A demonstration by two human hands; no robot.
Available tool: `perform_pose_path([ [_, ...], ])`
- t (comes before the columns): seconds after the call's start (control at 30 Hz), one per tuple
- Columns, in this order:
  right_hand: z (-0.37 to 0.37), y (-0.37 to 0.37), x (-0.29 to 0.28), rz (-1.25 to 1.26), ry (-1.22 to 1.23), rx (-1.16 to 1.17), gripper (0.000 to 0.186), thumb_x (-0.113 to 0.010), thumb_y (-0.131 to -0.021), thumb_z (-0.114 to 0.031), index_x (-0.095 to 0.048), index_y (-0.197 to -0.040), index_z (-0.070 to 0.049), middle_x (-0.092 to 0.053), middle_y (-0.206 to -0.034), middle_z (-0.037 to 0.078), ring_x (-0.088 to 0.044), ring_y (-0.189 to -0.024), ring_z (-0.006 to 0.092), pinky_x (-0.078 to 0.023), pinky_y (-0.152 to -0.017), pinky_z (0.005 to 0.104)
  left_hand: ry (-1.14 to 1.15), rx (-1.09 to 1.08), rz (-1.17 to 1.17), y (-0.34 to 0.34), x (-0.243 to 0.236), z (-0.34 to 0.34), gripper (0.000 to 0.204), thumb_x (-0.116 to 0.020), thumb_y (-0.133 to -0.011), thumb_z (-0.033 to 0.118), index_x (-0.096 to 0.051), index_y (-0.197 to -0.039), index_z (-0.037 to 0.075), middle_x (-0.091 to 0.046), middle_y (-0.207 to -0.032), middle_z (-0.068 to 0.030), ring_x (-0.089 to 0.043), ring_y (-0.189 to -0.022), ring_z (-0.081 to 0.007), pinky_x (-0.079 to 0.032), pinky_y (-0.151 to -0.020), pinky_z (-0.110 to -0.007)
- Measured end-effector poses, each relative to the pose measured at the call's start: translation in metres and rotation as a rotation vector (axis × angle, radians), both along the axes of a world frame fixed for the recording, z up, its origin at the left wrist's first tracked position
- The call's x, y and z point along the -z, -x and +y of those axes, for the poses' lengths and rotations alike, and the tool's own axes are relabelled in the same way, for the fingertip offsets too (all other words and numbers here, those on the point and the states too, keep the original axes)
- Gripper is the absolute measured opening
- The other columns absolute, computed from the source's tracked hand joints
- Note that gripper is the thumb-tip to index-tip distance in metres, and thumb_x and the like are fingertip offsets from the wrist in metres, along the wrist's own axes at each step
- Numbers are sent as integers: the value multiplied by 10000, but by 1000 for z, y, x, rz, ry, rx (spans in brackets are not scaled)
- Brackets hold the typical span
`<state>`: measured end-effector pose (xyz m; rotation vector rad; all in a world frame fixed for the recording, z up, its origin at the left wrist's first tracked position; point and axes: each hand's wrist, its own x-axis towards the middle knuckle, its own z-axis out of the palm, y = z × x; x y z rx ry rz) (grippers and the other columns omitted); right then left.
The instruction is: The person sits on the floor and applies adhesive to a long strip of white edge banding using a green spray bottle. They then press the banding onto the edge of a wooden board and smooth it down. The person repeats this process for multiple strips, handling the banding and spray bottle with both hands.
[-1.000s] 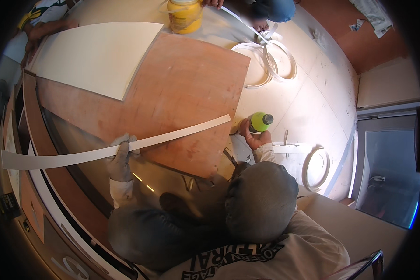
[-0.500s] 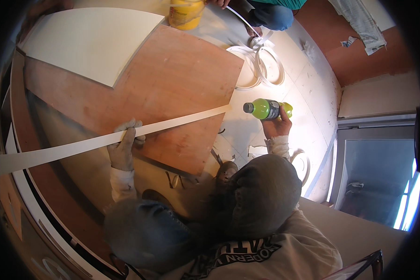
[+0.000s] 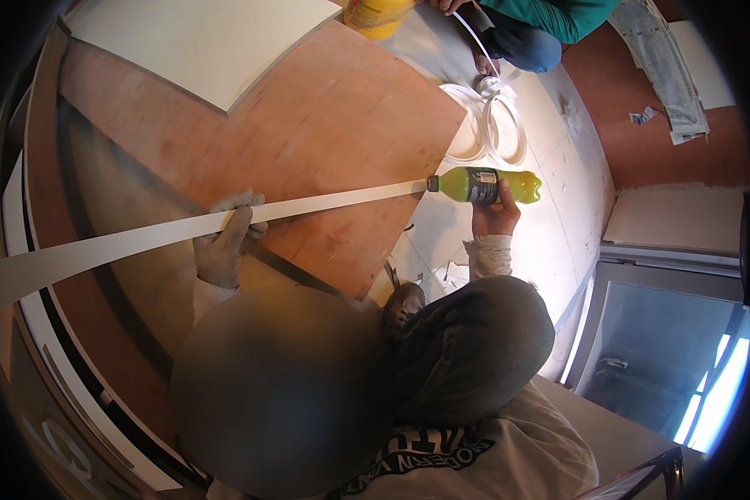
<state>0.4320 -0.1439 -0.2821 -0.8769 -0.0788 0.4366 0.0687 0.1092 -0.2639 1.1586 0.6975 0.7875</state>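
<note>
Here, the left hand [image 3: 220, 248] is gripping a white strip [image 3: 146, 238].
The right hand [image 3: 492, 220] is clasping a green bottle [image 3: 482, 185] sideways.

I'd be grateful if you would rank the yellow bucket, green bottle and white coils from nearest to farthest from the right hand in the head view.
1. Green bottle: held in the right hand.
2. White coils: on the floor ahead.
3. Yellow bucket: farther ahead, to the left.

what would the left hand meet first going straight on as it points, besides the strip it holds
Probably the reddish-brown plywood-like board just beyond the left hand, though depth is unclear: the hand may pass above.
</note>
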Motion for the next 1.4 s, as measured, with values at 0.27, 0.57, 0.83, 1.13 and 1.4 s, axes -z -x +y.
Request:
perform_pose_path([
  [0.27,35,31,-58,-480,267,19,510,-690,-822,-7,-443,-1269,-10,-588,-1152,127,-600,-1040,241,-494,-926,383,-8,-12,-11,-2,-4,-4,260,-591,-928,84,-591,-1155,-43,-660,-1048,-180,-633,-748,-166,-550,-682,-291],
  [0.57,58,49,-64,-673,438,-121,573,-692,-810,3,-424,-1316,-29,-589,-1189,138,-573,-1115,254,-450,-986,388,-20,14,-11,-5,-5,-6,248,-588,-924,65,-595,-1149,-39,-666,-1045,-169,-634,-747,-159,-552,-671,-292],
  [0.83,62,58,-66,-667,438,-145,588,-738,-798,-16,-423,-1294,-31,-571,-1150,90,-575,-1055,208,-474,-930,347,-27,-4,-9,-6,-6,-6,254,-593,-926,74,-596,-1153,-39,-671,-1027,-165,-632,-744,-159,-551,-662,-293],
  [1.13,54,52,-60,-677,457,-116,551,-723,-793,-8,-457,-1275,-14,-595,-1161,130,-590,-1080,247,-468,-962,377,-45,8,-43,-8,-4,-9,249,-595,-923,73,-601,-1144,-40,-672,-1030,-167,-637,-746,-159,-556,-667,-293],
  [1.4,61,66,-65,-672,457,-187,581,-713,-804,-7,-426,-1309,-15,-583,-1181,132,-584,-1084,246,-462,-969,371,-47,22,-38,-7,-1,-10,234,-585,-926,68,-602,-1134,-37,-668,-1039,-170,-639,-761,-165,-552,-675,-290],
])
